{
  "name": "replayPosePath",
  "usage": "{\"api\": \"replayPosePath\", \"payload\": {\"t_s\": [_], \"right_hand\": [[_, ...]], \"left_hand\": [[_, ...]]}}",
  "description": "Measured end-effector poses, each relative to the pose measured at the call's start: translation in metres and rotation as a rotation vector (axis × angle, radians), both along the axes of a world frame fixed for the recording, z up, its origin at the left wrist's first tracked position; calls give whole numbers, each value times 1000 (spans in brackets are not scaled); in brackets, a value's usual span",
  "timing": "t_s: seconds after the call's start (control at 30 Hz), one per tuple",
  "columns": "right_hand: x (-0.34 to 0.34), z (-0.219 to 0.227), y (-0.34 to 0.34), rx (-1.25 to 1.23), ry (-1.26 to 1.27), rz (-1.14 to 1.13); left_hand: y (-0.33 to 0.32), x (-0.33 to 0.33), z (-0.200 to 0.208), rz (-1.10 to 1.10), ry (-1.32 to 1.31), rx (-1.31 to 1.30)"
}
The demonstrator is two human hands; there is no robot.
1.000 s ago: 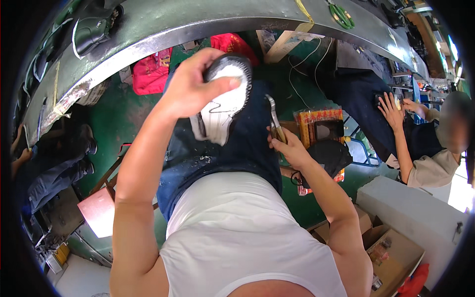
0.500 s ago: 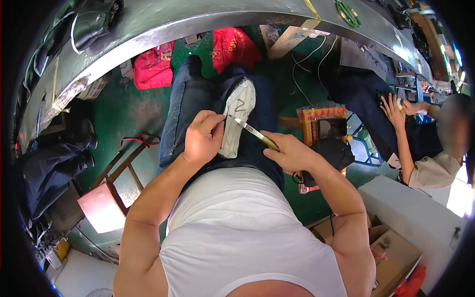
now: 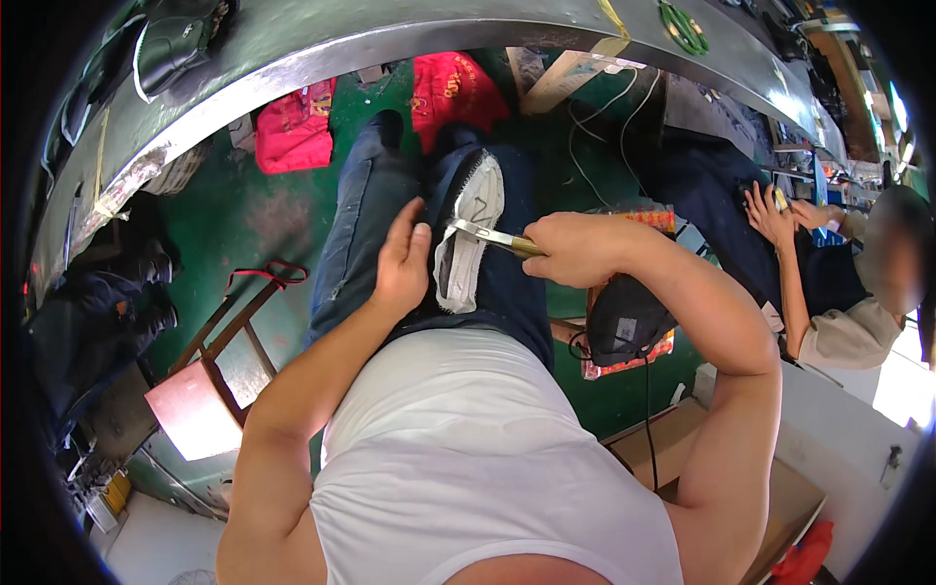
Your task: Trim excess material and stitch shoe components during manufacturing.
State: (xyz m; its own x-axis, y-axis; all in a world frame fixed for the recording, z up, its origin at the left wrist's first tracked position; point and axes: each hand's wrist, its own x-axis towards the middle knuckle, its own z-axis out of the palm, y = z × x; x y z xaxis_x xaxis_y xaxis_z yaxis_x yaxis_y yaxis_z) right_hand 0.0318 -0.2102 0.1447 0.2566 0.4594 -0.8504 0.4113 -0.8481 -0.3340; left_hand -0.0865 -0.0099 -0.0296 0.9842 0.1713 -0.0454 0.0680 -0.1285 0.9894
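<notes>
On my thighs lies a shoe (image 3: pixel 466 261) with its underside up, toe pointing away from me. It is whitish with a rough, frayed edge, a dark handwritten mark on the bottom and a black side showing on the left. My right hand (image 3: pixel 567 251) is closed round the yellowish handles of metal pliers (image 3: pixel 495 237). The head of the pliers rests on the shoe's left edge; whether the jaws grip material is too small to tell. Just left of the shoe, my left hand (image 3: pixel 403 268) holds nothing, its fingers stretched out and apart from the thumb.
A dark workbench (image 3: pixel 409 44) curves across the far side. Red bags (image 3: pixel 295 127) lie on the green floor below it. At left stands a small wooden chair (image 3: pixel 198 405); at right, a black bag (image 3: pixel 624 322) on a stool. A co-worker (image 3: pixel 838 263) sits far right.
The pliers have turned and now sit across the shoe's left edge. My right elbow has swung outward and up. My left hand has let go of the shoe's edge and opened.
</notes>
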Motion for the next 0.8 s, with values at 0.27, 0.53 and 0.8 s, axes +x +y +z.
{"api": "replayPosePath", "payload": {"t_s": [0.27, 0.53, 0.8], "right_hand": [[-9, -3, -18, 160, -94, -13], [3, 11, 8, -23, -45, 137], [-78, -86, -17, 467, -209, -524]], "left_hand": [[10, -6, -34, -428, 198, -261], [8, -9, -27, -456, 134, -40], [7, 12, 4, -327, 247, -559]]}}
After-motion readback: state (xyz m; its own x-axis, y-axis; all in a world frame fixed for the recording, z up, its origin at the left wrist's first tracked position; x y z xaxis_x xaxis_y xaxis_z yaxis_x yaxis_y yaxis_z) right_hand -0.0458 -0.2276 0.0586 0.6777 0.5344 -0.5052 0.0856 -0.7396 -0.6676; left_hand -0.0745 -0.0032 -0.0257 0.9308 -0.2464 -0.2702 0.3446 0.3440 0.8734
